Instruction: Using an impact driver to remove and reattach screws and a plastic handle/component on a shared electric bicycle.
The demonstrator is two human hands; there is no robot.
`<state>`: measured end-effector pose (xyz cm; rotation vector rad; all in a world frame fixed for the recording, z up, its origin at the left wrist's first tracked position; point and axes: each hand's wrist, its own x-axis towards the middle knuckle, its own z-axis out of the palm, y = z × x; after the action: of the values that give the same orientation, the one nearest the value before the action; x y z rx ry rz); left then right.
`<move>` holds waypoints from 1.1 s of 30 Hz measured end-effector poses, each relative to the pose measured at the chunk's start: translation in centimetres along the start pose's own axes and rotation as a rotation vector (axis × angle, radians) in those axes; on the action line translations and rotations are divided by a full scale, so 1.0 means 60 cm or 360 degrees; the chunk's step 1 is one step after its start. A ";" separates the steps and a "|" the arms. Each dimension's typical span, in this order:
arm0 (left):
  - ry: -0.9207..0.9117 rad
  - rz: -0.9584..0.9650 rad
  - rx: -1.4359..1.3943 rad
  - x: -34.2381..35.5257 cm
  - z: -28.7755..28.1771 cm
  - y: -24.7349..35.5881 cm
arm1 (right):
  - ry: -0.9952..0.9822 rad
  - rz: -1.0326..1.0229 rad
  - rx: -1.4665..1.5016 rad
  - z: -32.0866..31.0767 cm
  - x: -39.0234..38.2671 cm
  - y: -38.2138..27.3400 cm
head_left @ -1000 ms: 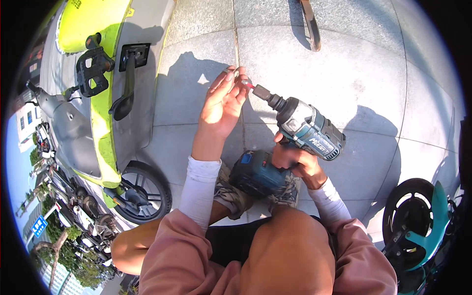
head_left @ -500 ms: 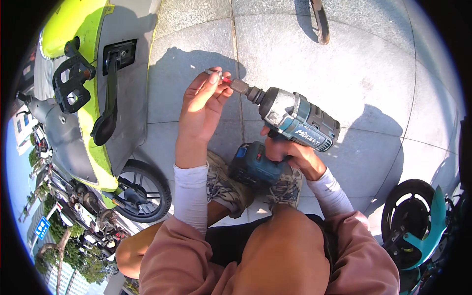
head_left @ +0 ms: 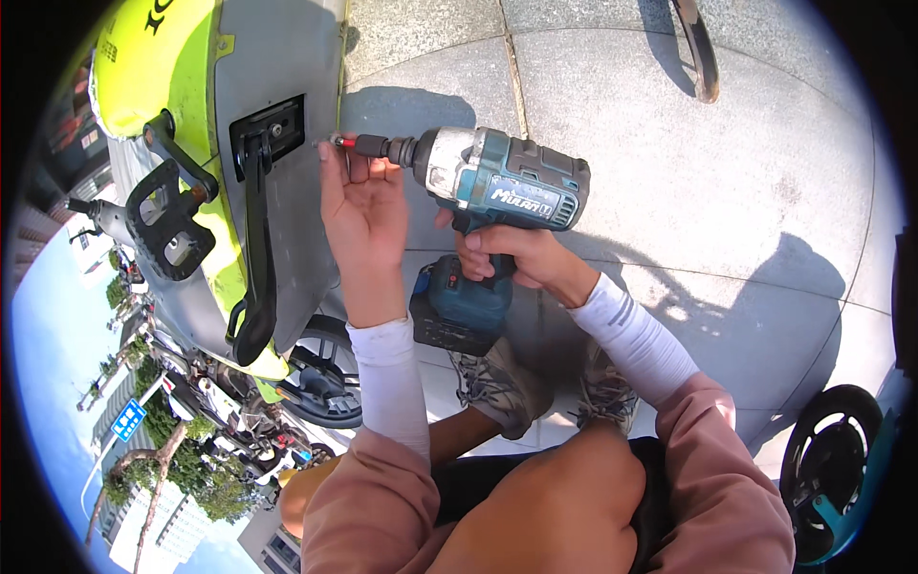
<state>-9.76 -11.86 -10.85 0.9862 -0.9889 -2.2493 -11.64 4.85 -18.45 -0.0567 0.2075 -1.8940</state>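
My right hand point(head_left: 521, 256) wraps around the grip of a teal and black cordless impact driver point(head_left: 512, 172). The tool lies almost level, its nose toward the left, and its battery point(head_left: 464, 297) hangs below the grip. A bit with a red band point(head_left: 350, 143) projects from the dark socket on the nose. My left hand point(head_left: 368, 215) is palm up, thumb and fingertips closed around a small silvery piece point(head_left: 336, 140) at the bit's tip; its exact kind is too small to tell. Just left of these fingertips is a black bracket point(head_left: 273, 129) on a grey panel, with a long black lever point(head_left: 256, 249) attached.
A yellow-green and grey bike point(head_left: 206, 86) with a black pedal point(head_left: 172, 230) and a wheel point(head_left: 325, 373) stands close on my left. Another wheel point(head_left: 830, 464) with a teal guard is at lower right. A curved dark bar point(head_left: 698, 53) stands above the stone paving point(head_left: 669, 172).
Both hands and the impact driver have moved left, closer to the bike's bracket. The driver has turned from a slant to nearly level. The view has shifted too.
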 end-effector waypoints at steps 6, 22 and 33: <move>-0.0014 0.0105 0.0222 0.087 -0.044 0.042 | 0.0013 -0.0007 0.0070 -0.013 0.103 0.020; 0.0244 0.0177 0.0272 0.115 -0.034 0.055 | 0.0007 0.0050 0.0180 -0.021 0.145 0.025; 0.0101 0.0624 0.2439 -0.067 -0.066 0.017 | 0.0071 0.0068 0.0085 -0.017 0.152 0.027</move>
<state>-4.06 -11.48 -10.25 1.1433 -2.6295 -0.8264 -13.27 -4.11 -20.30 0.0257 0.1868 -1.8587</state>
